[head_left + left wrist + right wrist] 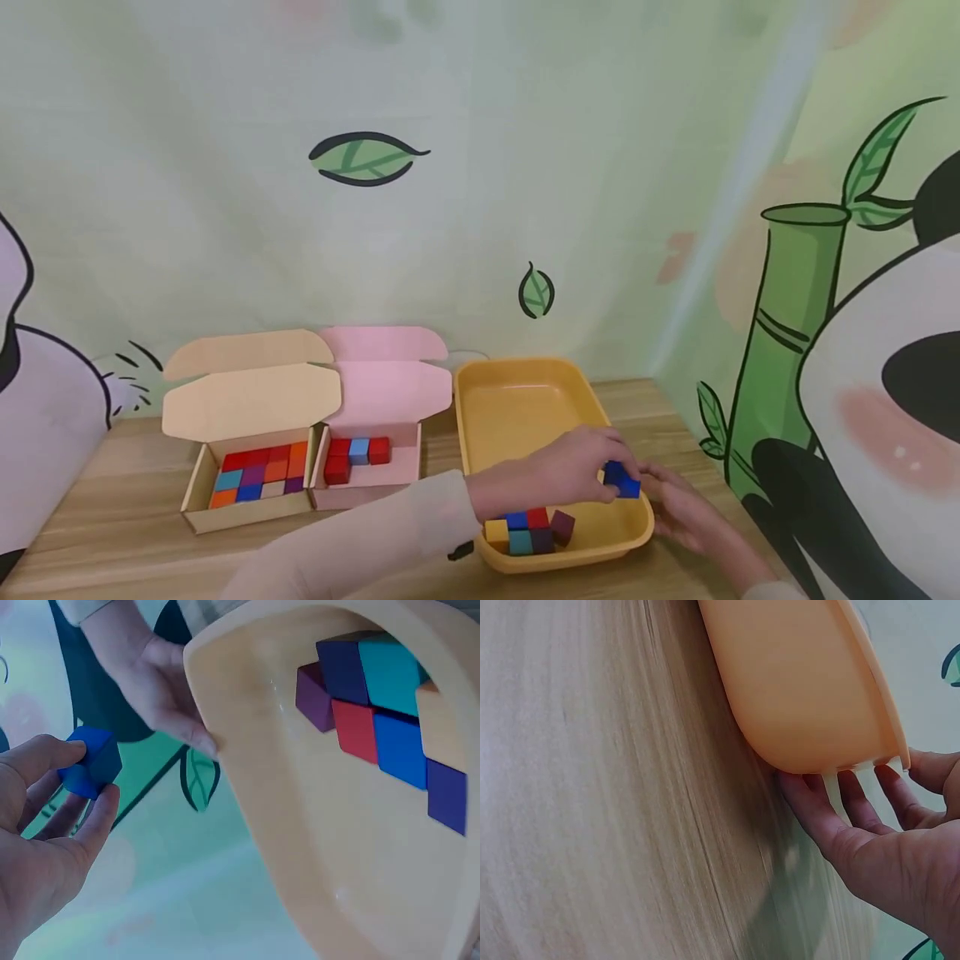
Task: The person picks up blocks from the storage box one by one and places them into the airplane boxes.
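Note:
In the head view my left hand (573, 467) reaches across the yellow tray (528, 371). It pinches a blue block (624, 483) over the tray's right side; the left wrist view shows the same blue block (101, 761) between thumb and fingertips. My right hand (688, 512) holds the tray's near right rim. From the right wrist view, its fingers (817, 810) lie against the tray's outer wall and its thumb meets the rim, the tip hidden. Several coloured blocks sit inside the tray, among them a red block (355, 730) and a purple block (313, 697).
Left of the tray stand two lidded boxes, both open: a tan box (251, 518) with several coloured blocks in rows, and a pink box (367, 497) with red blocks and a light blue block (359, 452). A patterned cloth (480, 208) hangs behind the wooden table (112, 500).

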The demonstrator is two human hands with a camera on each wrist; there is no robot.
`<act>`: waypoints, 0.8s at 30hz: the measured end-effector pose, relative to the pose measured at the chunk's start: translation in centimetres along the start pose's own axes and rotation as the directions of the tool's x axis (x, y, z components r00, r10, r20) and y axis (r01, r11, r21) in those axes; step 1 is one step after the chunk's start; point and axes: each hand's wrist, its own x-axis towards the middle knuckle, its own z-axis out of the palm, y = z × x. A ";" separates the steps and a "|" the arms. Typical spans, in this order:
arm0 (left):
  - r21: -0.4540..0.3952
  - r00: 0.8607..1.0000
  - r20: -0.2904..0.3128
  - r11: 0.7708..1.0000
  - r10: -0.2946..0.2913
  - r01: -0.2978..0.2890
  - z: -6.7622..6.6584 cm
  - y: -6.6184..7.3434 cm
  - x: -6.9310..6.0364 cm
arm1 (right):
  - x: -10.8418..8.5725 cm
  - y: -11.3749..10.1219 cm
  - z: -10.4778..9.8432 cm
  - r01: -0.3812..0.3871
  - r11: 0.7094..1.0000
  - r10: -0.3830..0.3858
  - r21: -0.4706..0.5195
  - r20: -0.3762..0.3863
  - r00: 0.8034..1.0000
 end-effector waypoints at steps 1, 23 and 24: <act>-0.007 1.000 -0.011 1.000 0.003 -0.003 -0.2 -0.1 -0.2 | 0.0 0.1 0.0 -0.003 1.000 0.003 -0.003 -0.007 1.000; 0.045 0.947 -0.182 0.960 -0.265 0.277 -5.3 -10.6 -13.4 | 0.4 0.9 0.2 -0.014 0.999 0.011 -0.033 -0.104 0.994; 0.060 0.944 -0.184 0.955 -0.275 0.290 -5.6 -11.3 -14.3 | 0.4 0.8 0.2 -0.016 0.999 0.012 -0.035 -0.113 0.993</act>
